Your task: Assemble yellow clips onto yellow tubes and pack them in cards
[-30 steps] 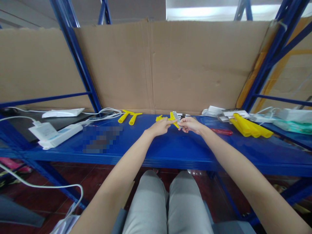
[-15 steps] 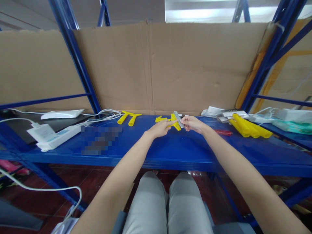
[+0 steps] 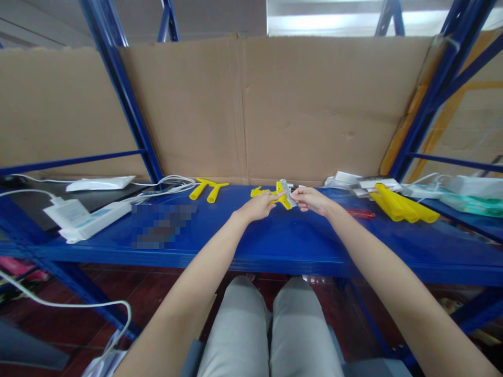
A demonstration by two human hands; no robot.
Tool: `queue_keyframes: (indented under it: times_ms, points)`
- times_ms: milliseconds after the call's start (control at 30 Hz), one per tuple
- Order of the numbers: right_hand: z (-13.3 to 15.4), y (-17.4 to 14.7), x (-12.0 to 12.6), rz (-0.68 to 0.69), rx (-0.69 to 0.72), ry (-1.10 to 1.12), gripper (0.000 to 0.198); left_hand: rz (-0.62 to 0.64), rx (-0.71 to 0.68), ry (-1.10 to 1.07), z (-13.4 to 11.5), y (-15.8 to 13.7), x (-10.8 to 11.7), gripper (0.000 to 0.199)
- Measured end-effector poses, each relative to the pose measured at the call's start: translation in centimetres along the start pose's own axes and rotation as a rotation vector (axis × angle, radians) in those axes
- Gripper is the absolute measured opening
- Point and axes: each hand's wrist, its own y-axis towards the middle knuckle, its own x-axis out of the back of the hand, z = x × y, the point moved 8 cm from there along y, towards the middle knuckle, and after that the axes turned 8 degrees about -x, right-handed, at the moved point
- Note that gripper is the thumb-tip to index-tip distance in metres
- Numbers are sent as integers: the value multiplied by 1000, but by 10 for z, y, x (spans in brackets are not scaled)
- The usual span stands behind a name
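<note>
My left hand [image 3: 257,207] is closed around a yellow T-shaped plastic handle [image 3: 283,203], its index finger stretched along the stem toward the head; the rest is hidden under the palm. Against the crosspiece of that handle lies a flat grey metal plate [image 3: 288,191]. My right hand [image 3: 310,199] pinches the plate from the right between thumb and fingers. Behind my left hand are small yellow plastic pieces [image 3: 257,192]. A dark item, partly hidden, lies just behind my right hand.
Two yellow T-shaped handles [image 3: 208,189] lie to the left, near white cables and a power strip [image 3: 96,222]. On the right are a red tool handle [image 3: 360,214], several yellow handles [image 3: 404,204] and white packets [image 3: 346,179]. A cardboard sheet [image 3: 243,110] stands behind the blue shelf [image 3: 298,241].
The metal plate and yellow handle head have tilted very slightly between my fingers. Both hands stay in almost the same place.
</note>
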Motion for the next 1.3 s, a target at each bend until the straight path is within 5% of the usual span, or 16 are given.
queue_keyframes:
  times_ms: [900, 1300]
  points:
    - [3, 5, -3, -154, 116, -166, 29, 30, 25, 50, 0, -2, -1, 50]
    - [-8, 8, -6, -14, 35, -216, 26, 44, -13, 22, 2, 1, -6, 48]
